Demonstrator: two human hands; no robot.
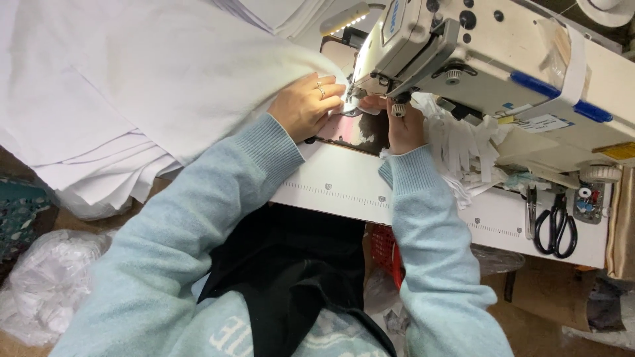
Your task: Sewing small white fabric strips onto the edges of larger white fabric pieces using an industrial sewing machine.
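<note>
Left hand flat and open on white fabric, upper centre, pressing it steady toward the needle; right hand under sewing machine, grip hidden, guiding the edge.

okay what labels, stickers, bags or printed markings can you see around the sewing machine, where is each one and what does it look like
Blue label: machine head, upper left face, upright rectangle.
White paper tag: under the machine arm, right side, slanted rectangle with small print.
Blue tape strips: along the machine arm's lower edge.
Ruler markings: printed dark along the white table front edge.
Clear plastic bag: bottom left, crumpled, holding white pieces.
</note>
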